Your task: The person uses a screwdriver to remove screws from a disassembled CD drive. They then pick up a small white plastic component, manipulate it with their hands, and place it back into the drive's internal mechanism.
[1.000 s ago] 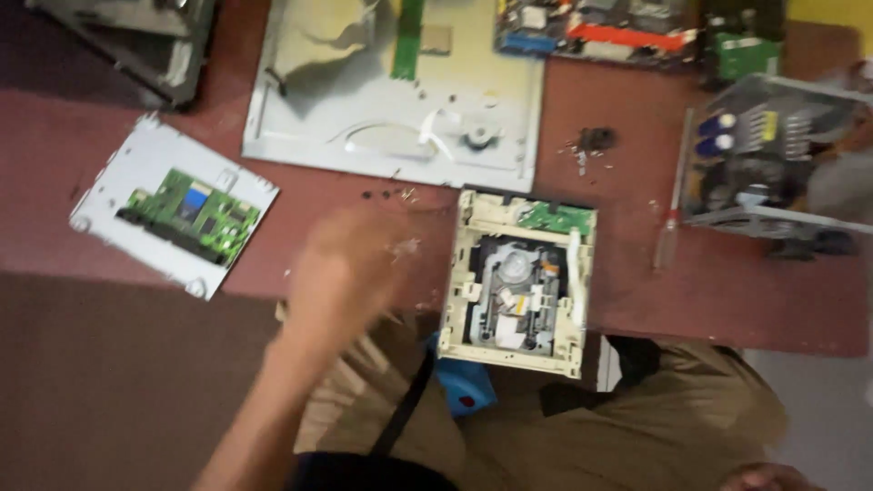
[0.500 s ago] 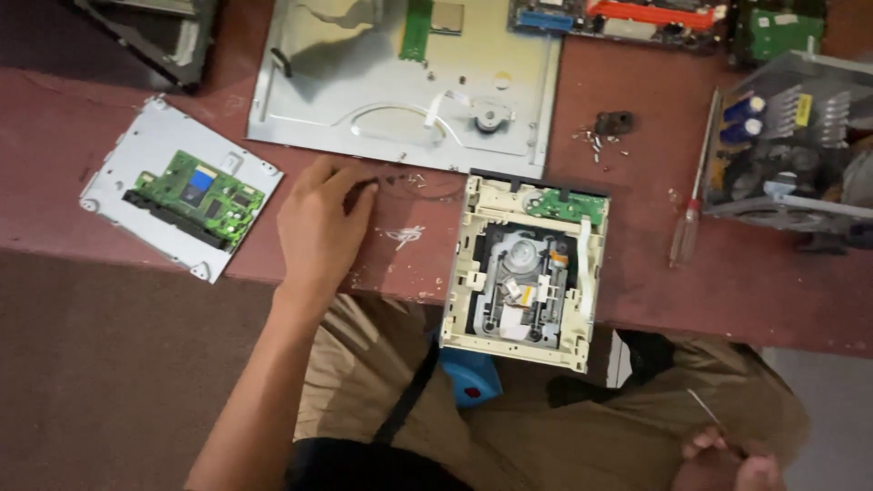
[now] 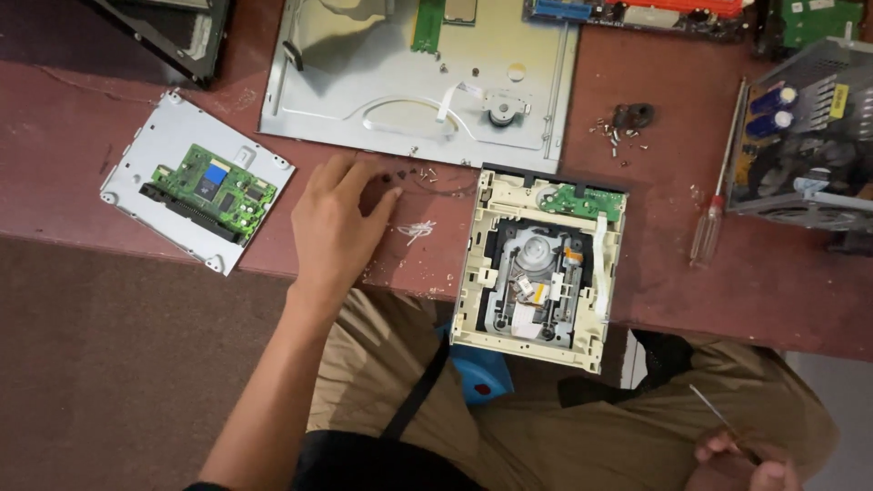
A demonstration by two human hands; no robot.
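Left hand (image 3: 338, 223) flat, grip loose, fingertips by small screws (image 3: 411, 173); right hand (image 3: 741, 459) pinching thin tool (image 3: 714, 414).

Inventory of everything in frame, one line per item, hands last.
Optical drive: 1, cream frame, opened, overhanging the near table edge.
Circuit board on plate: 1, green on grey metal, table left.
Metal cover: 1, silver, top centre.
Loose screws: small pile, silver, beside a dark round part, right of the cover.
Small screws: a few, dark, by the left fingertips.
Screwdriver: 1, clear handle, table right.
Power supply: 1, grey cage, far right.
Table: 1, reddish brown.
Blue object: 1, under the drive, partly hidden.
Left hand: flat on the table, fingers spread.
Right hand: bottom right, pinching a thin metal tool.
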